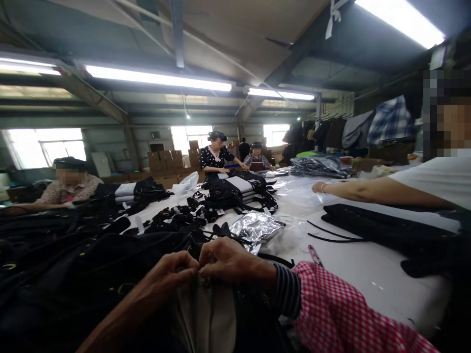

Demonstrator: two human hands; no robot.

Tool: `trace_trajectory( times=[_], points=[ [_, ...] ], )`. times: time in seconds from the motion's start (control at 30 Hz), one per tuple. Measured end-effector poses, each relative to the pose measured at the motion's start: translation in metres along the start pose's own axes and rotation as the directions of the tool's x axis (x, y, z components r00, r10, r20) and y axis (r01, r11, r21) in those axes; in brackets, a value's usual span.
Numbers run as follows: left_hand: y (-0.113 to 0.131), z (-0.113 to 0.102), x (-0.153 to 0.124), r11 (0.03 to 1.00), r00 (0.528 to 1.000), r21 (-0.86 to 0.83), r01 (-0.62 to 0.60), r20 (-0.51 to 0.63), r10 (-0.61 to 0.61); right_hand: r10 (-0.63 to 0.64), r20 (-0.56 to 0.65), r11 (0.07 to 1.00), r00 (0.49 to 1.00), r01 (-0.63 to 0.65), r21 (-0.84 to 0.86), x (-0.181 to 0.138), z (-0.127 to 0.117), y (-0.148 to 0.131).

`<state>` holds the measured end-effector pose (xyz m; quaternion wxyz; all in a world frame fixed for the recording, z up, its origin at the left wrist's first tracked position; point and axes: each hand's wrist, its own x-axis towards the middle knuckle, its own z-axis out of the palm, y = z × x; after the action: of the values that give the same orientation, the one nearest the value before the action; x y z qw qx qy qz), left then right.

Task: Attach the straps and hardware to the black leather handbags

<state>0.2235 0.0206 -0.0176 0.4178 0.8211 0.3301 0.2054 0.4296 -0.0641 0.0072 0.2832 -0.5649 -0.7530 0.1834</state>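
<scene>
My left hand (172,274) and my right hand (230,262) meet at the bottom centre, fingers curled and pinched together over a small dark part at the top of a pale grey and black fabric piece (208,318). What the fingertips pinch is too small to make out. My right arm wears a red-and-white checked sleeve (342,314) with a striped cuff. A heap of black garments (84,264) lies to the left of my hands. A crumpled silver plastic bag (253,228) sits just beyond them.
A white table (371,274) stretches ahead with black straps (327,233), stacked black-and-white items (235,191) and clear plastic. A co-worker's arm (371,191) reaches in from the right. Other people sit at the left and far end. Cardboard boxes (165,162) stand behind.
</scene>
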Motion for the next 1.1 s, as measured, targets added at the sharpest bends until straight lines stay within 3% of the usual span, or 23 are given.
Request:
trace_trajectory(
  times=[0.1,0.17,0.3,0.4,0.53,0.63,0.77,0.9,1.1],
  points=[
    [0.005,0.005,0.004,1.0,0.999,0.002,-0.031,0.008,0.031,-0.028,-0.005,0.998,1.0,0.028,0.064,0.001,0.005,0.008],
    [0.01,0.007,0.008,0.998,0.997,0.02,-0.058,0.059,0.056,-0.049,0.025,0.977,0.999,0.042,0.211,0.001,0.007,0.015],
    [0.013,0.007,0.015,1.0,0.997,0.017,-0.009,0.073,0.007,-0.06,0.11,0.828,0.992,-0.012,0.561,-0.002,0.002,0.023],
    [0.013,0.006,0.012,0.999,0.998,-0.039,-0.003,0.069,0.005,-0.052,0.213,0.774,0.976,-0.096,0.626,-0.005,-0.007,0.017],
    [0.016,0.005,0.005,0.991,0.994,-0.126,-0.045,0.093,0.057,-0.058,0.301,0.77,0.952,-0.149,0.621,-0.012,-0.015,0.009],
    [0.016,0.007,0.004,0.975,0.996,-0.217,-0.052,0.058,0.066,-0.039,0.282,0.718,0.959,-0.17,0.675,-0.017,-0.015,0.013],
    [0.012,0.014,0.007,0.939,0.995,-0.34,-0.053,-0.101,0.019,0.039,0.225,0.565,0.974,-0.207,0.799,-0.022,-0.01,0.017],
    [0.007,0.019,0.011,0.906,0.986,-0.415,-0.084,-0.165,0.016,0.102,0.171,0.435,0.98,-0.199,0.878,-0.023,-0.006,0.01],
    [0.007,0.018,0.01,0.907,0.976,-0.397,-0.141,-0.207,0.062,0.164,0.051,0.458,0.985,-0.122,0.88,-0.021,0.001,0.001]
  ],
)
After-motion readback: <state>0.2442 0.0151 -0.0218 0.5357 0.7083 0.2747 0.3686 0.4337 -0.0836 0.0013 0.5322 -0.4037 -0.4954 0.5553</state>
